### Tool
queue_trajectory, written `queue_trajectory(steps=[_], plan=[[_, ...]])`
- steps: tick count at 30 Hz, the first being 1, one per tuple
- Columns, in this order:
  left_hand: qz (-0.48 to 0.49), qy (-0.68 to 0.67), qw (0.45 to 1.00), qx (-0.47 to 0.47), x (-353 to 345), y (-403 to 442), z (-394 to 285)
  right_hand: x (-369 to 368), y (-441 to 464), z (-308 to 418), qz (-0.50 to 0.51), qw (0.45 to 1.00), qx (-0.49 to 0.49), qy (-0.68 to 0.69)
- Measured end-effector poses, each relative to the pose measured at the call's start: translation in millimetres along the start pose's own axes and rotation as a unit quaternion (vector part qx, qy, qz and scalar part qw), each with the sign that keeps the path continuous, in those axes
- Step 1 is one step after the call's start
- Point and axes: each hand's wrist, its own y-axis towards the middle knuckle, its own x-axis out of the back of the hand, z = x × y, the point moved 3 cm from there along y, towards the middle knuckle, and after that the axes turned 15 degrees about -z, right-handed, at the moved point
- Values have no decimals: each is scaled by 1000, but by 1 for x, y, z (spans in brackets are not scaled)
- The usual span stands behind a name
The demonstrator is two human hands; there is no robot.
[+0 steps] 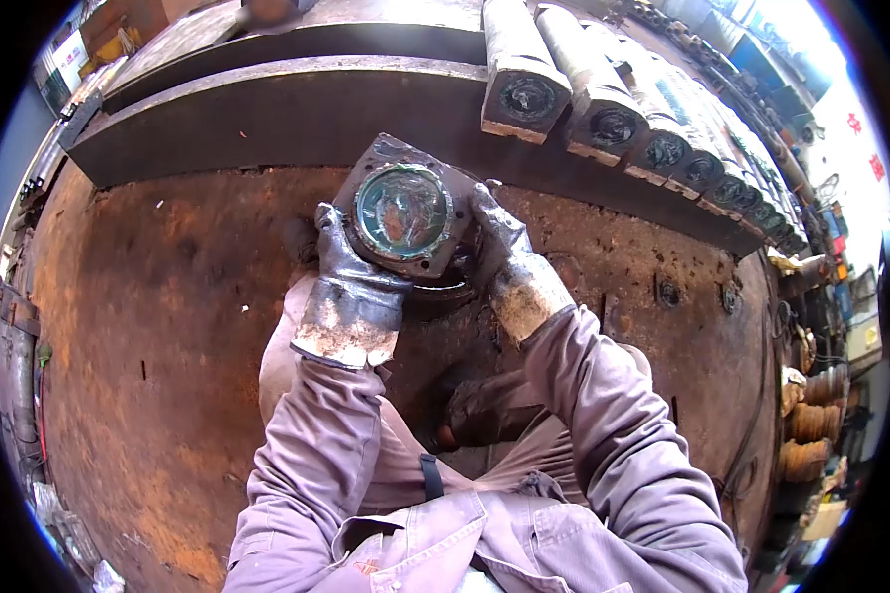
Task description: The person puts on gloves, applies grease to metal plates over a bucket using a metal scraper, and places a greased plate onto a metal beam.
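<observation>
Between my two gloved hands is a dark, square metal flange (381, 158) with bolt holes at its corners. Its round centre is coated with greenish grease and has a brownish patch. My left hand (351, 262), in a blackened glove with a pale cuff, grips the lower left edge, thumb up along the side. The right edge is held by my right hand (501, 232) in a similar greasy glove. Fingers of both hands are partly hidden beneath the part. Under the flange, a curved dark rim shows, but I cannot tell what it belongs to.
A long steel beam (267, 124) crosses in front of me. Several square-ended metal columns (527, 74) with greasy round ends lie in a row on it, at upper right. The rusty steel floor (148, 326) spreads around me. Brown coils (811, 420) sit at the right edge.
</observation>
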Motion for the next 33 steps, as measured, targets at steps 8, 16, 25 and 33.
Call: queue_trajectory(steps=[8, 16, 25, 33], plan=[[145, -133, 932, 305, -66, -32, -52, 7, 31, 33, -73, 994, 45, -75], [143, -19, 975, 168, -27, -18, -29, -6, 17, 63, -87, 958, 158, -221], [11, 465, 839, -281, 37, 2, -32, 58, 5, 140, 14, 988, 99, -117], [-5, 561, 741, -368, 42, 3, -26, 56, 12, 91, -22, 989, 48, -141]])
